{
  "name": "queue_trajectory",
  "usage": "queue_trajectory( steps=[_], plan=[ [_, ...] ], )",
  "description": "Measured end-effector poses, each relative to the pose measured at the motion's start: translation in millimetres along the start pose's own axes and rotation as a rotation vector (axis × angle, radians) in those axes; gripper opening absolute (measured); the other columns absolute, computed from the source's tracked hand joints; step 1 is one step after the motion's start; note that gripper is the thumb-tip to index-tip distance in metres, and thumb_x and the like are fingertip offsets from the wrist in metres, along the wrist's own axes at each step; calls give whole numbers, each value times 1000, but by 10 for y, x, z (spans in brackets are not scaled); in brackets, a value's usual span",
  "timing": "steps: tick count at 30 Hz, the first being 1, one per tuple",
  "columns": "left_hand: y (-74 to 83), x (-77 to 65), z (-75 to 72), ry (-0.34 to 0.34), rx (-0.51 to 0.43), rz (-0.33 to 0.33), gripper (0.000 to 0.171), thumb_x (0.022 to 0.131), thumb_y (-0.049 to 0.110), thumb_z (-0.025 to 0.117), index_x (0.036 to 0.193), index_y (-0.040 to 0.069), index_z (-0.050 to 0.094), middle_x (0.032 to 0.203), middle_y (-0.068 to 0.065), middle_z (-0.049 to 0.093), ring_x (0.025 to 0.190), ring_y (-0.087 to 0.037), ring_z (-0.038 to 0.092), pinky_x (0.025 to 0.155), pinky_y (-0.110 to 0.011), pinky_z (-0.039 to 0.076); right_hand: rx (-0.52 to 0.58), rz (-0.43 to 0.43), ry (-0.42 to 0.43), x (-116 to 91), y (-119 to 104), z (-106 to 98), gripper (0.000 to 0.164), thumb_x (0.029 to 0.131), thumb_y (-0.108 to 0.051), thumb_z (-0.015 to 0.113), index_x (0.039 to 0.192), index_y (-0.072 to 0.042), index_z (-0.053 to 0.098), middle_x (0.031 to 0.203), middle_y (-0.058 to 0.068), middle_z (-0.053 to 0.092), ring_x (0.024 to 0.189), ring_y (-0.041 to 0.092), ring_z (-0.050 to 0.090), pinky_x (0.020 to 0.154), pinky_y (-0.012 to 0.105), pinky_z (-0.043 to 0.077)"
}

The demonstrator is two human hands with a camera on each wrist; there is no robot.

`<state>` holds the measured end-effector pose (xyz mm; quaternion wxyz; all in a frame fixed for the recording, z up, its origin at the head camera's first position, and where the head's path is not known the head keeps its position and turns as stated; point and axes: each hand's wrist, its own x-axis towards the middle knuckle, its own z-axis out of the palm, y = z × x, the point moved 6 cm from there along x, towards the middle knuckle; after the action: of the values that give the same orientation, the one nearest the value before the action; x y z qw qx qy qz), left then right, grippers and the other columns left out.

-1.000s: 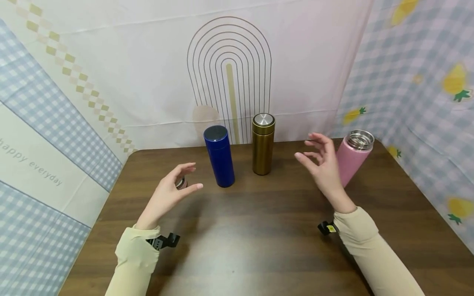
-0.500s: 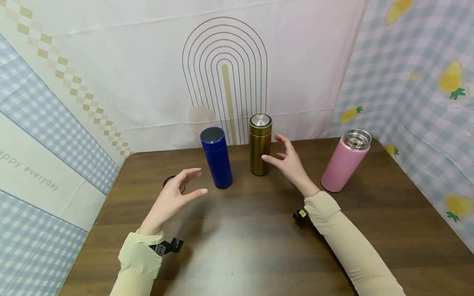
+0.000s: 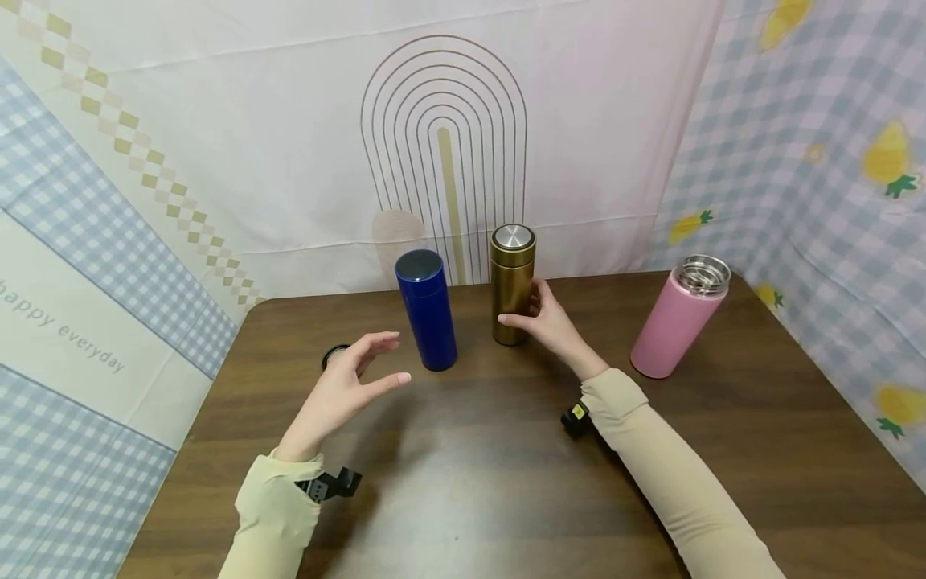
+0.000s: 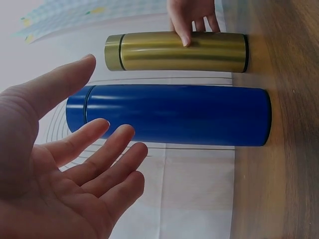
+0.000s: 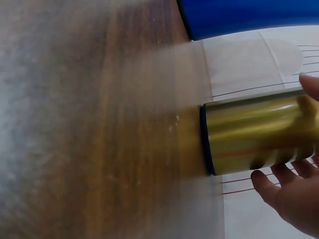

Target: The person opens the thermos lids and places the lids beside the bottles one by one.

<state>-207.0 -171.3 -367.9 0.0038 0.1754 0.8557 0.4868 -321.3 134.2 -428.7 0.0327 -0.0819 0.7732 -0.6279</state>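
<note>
Head view first: from where I stand, three bottles are set out across a brown wood-grain table [image 3: 463, 498], and the gold bottle [image 3: 510, 283] in the middle is the one being handled. It is upright near the table's back edge, its silver-topped lid [image 3: 513, 236] on. The person's right hand [image 3: 551, 328] is curled round its lower half — thumb across the front, fingers along the far side — though I can't tell how firmly they press. The left hand [image 3: 340, 394] hangs in the air, well apart from it, thumb and fingers spread wide with a slight bend and nothing in their grasp. Near those fingers stands the blue bottle [image 3: 428, 322], dark-topped and untouched. Away to the person's right stands the pink bottle [image 3: 667, 331], its metal mouth [image 3: 703, 275] uncovered. Partly hidden behind the left hand is a round, dark-rimmed piece [image 3: 335, 351] that I can't make out. Each forearm wears a pale sleeve [image 3: 275, 515], with a small black device [image 3: 329, 485] at the wrist. Behind the table hangs a white cloth [image 3: 304, 161] printed with nested arches.
</note>
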Motion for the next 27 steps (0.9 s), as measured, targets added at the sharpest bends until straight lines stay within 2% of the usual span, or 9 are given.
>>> queue_trajectory(
  steps=[5,8,20,27],
  plan=[
    [12,-7,4,-6,26,-12,59,88,32,81,138,14,56,133,-7,62,130,-22,53,115,-43,35,-98,18,13,73,67,-4,90,84,-29,83,153,-8,28,148,21,44,135,37,46,110,53,39],
    [4,-31,16,-6,44,-14,59,87,33,81,138,14,57,132,-6,63,130,-22,54,114,-42,36,-131,27,15,70,71,8,93,83,-31,83,154,-9,28,146,19,46,132,36,48,109,52,41],
    [22,-50,-23,-7,65,-10,59,87,32,82,137,14,57,131,-6,64,128,-24,55,113,-47,37,-134,5,75,61,48,-64,91,78,-30,88,150,-7,37,143,18,50,128,35,52,106,51,44],
    [56,-68,-13,-15,74,-12,59,87,32,81,138,15,56,132,-6,63,130,-23,54,114,-45,36,-164,-44,92,47,-135,-173,86,79,-28,87,147,-4,40,139,20,53,125,36,55,104,51,45]
  ],
)
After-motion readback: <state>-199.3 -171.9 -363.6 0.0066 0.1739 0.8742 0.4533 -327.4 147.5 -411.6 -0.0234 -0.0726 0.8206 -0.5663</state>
